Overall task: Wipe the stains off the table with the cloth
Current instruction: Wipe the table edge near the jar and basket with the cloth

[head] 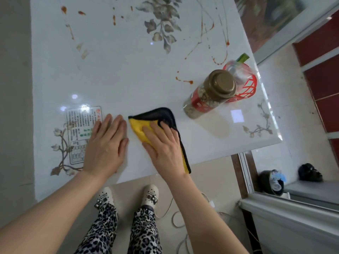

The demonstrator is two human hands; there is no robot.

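Observation:
A folded cloth, yellow with a black edge, lies on the glossy white table near its front edge. My right hand presses flat on the cloth with straight fingers. Just left of it, my left hand rests flat on the bare tabletop, partly over a printed label. Reddish-brown stains streak the far half of the table: some at the far left, and long smears at the far right.
A jar with a brown lid lies tilted to the right of the cloth, against a red basket holding a plastic bag. The table's right edge and front corner are close by. My feet and a white cable show below on the floor.

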